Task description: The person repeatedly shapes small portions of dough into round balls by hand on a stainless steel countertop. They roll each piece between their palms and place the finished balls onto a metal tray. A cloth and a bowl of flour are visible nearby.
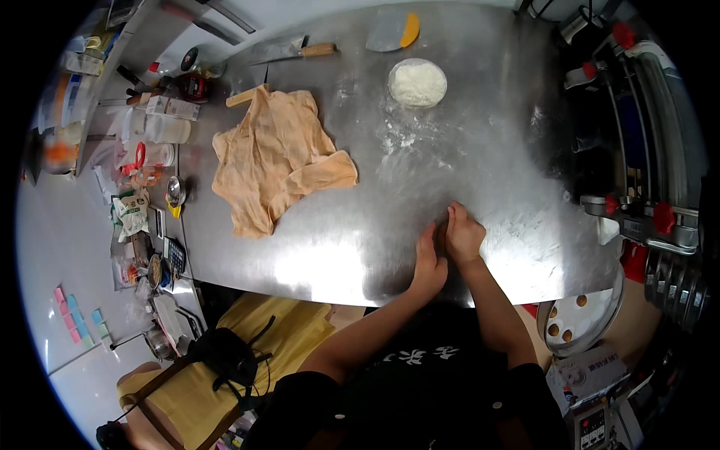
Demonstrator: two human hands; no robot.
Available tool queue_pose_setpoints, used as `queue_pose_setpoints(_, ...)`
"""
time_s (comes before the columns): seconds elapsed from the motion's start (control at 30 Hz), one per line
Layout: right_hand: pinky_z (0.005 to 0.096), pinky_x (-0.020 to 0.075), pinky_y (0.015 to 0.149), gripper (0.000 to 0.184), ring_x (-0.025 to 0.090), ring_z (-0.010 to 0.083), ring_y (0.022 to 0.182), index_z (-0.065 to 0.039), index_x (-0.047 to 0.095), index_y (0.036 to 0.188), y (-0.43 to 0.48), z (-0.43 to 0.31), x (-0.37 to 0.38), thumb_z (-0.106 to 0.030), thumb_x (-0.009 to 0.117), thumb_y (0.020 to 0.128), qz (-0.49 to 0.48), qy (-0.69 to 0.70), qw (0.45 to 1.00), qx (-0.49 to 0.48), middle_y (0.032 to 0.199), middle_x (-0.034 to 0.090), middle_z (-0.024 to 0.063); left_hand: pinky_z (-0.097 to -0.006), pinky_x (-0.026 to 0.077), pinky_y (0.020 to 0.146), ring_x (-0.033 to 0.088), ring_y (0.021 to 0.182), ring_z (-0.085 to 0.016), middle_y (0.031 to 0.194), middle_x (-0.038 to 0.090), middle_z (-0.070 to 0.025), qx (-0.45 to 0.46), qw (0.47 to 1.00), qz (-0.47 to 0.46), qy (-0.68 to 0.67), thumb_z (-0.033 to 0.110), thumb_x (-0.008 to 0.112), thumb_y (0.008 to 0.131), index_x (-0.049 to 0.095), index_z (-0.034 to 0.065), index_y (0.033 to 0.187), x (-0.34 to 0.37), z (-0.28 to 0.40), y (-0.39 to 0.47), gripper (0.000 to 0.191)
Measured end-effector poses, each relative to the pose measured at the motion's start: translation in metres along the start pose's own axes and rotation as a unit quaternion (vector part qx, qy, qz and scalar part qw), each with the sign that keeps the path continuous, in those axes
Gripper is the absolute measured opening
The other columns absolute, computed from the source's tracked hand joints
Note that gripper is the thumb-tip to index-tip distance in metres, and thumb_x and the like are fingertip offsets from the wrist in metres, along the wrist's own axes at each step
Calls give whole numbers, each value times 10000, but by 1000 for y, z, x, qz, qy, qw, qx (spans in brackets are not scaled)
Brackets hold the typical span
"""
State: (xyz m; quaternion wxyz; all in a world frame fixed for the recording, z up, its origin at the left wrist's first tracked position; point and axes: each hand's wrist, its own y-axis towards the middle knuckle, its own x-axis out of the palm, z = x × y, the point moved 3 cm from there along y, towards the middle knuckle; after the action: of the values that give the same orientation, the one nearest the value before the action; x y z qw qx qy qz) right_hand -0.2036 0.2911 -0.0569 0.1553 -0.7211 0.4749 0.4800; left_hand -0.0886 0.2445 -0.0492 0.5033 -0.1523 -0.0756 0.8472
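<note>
My left hand [430,264] and my right hand [464,235] are close together over the near part of the stainless steel table [365,214]. The right hand's fingers are curled, and the left hand's palm faces it. A small brownish edge shows between them, but what it is cannot be made out. Beyond the hands lies scattered white powder, and farther back stands a round bowl of white powder [417,83]. A crumpled peach-coloured cloth [275,163] lies to the left.
A scraper with a yellow handle [409,30] and a wooden-handled knife [319,50] lie at the back. Jars and bottles crowd the left side, near a calculator [174,255]. Metal equipment with red knobs [664,217] stands at right. Below right is a round tray [585,332] with several brown balls.
</note>
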Motion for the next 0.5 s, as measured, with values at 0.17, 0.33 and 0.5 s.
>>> queue_pose_setpoints(0.17,376,480,461,111,624,286,530,-104,620,982,-3,-7,-19,-178,559,925,39,44,997,40,682,657,109,-404,219,1145,237,1393,-327,1424,288,-224,11,998,-48,-27,-132,407,747,218,-39,1429,4,12,-17,714)
queue_pose_setpoints(0.33,377,485,469,111,634,287,547,-101,622,988,-21,12,-6,-167,554,930,46,39,997,47,712,666,105,-404,228,1143,233,1395,-338,1421,297,-231,11,1000,2,20,-127,405,751,215,-44,1427,9,24,-25,707)
queue_pose_setpoints(0.5,367,480,461,93,621,286,533,-96,622,969,-14,-1,-21,-145,554,929,91,109,988,54,704,661,101,-401,229,1136,286,1361,-335,1423,305,-231,-16,999,-42,-30,-106,416,759,215,-43,1429,2,11,-16,702)
